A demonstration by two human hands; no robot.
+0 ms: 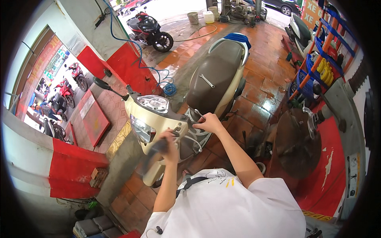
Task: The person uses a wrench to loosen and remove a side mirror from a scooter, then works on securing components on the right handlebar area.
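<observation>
A cream scooter (174,115) with a brown seat (218,73) stands in front of me, its handlebar end nearest. My left hand (170,146) is closed beside the front cowl around a dark, rounded thing (154,154) that looks like a scooter mirror, smeared by motion. My right hand (208,123) pinches a thin metal tool (197,113) at the near handlebar; its kind is unclear. On the seat lies a silver wrench (206,81). A black mirror (102,83) is mounted on the far side of the handlebar.
A blue hose (170,89) lies coiled beyond the scooter. To the right are a rack (317,59) with blue shelves and a round dark plate (298,142). Farther back stand a black motorbike (149,29) and buckets (193,18). The tiled floor (258,91) looks wet.
</observation>
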